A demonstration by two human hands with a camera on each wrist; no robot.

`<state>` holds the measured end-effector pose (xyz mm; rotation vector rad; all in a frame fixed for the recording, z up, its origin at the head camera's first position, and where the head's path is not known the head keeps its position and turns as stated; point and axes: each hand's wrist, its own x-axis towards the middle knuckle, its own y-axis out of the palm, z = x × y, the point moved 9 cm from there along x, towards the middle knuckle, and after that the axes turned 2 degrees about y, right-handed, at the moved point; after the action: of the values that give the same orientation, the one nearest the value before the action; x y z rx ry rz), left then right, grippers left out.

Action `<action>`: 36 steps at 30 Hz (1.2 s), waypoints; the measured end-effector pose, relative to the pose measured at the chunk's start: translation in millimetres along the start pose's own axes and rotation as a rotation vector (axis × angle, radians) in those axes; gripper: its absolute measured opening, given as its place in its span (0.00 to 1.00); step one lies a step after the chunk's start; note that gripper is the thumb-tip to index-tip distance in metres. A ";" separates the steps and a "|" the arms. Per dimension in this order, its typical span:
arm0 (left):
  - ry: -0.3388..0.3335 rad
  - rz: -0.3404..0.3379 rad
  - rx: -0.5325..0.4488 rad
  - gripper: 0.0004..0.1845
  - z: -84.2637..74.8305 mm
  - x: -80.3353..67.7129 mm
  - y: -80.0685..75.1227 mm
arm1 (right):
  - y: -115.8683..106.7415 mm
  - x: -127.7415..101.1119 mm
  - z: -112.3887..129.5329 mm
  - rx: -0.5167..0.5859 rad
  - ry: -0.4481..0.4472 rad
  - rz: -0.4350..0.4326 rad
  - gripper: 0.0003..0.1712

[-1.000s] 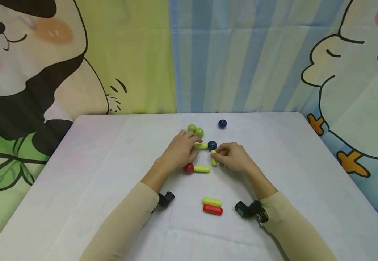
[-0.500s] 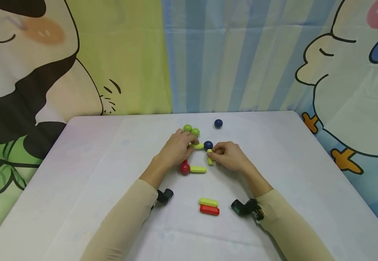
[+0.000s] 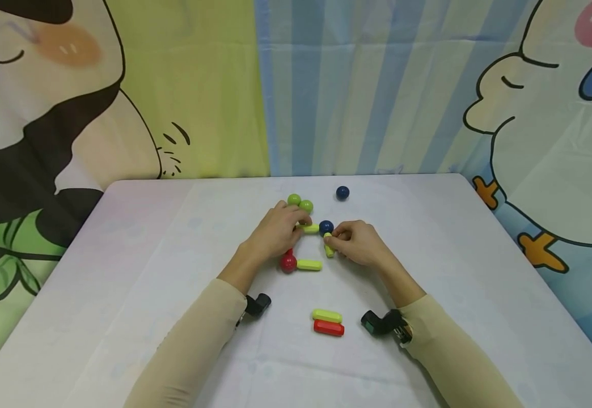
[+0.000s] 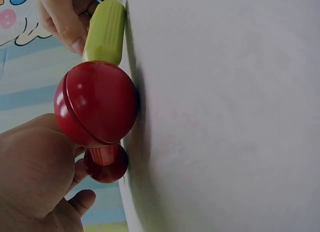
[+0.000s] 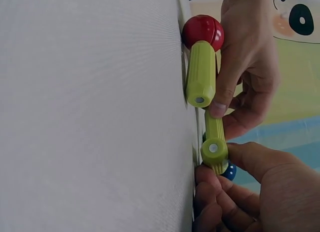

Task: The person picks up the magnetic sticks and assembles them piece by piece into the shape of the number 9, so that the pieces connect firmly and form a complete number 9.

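Two hands meet at a small frame of sticks and balls on the surface (image 3: 173,238). The right hand (image 3: 359,243) pinches a short green stick (image 3: 329,249) whose long axis runs toward the person from the blue ball (image 3: 326,227). The left hand (image 3: 275,232) holds the cross stick (image 3: 310,228). Only the right wrist view shows this short stick's end face (image 5: 214,148); the left wrist view shows the red ball (image 4: 96,103) instead.

a red ball (image 4: 97,103) fills the near view, lying on the white table (image 4: 225,112). a green stick (image 4: 105,32) joins its far side. a red stick (image 4: 102,157) runs from it toward the left hand (image 4: 35,177). another hand's fingers (image 4: 65,17) touch the green stick.
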<state>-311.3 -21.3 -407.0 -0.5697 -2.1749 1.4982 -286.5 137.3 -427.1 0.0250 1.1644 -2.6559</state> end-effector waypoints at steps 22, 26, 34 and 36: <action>-0.023 0.023 -0.124 0.12 6.6 -3.9 1.1 | 1.0 -5.6 2.2 -0.027 -0.016 0.012 0.16; -0.007 0.008 -0.108 0.13 4.4 -9.0 -3.8 | 0.4 -3.5 1.6 -0.045 -0.029 0.008 0.17; 0.033 0.013 -0.093 0.14 -7.0 -24.4 -10.6 | -2.4 -0.7 -4.3 0.015 0.006 0.073 0.17; 0.045 0.020 -0.086 0.14 -9.4 -28.7 -10.9 | -4.8 0.9 -4.5 0.011 -0.005 0.071 0.15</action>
<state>-283.4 -33.8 -397.2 -0.6493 -2.2134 1.3936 -288.9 143.6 -426.8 0.0611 1.1264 -2.5985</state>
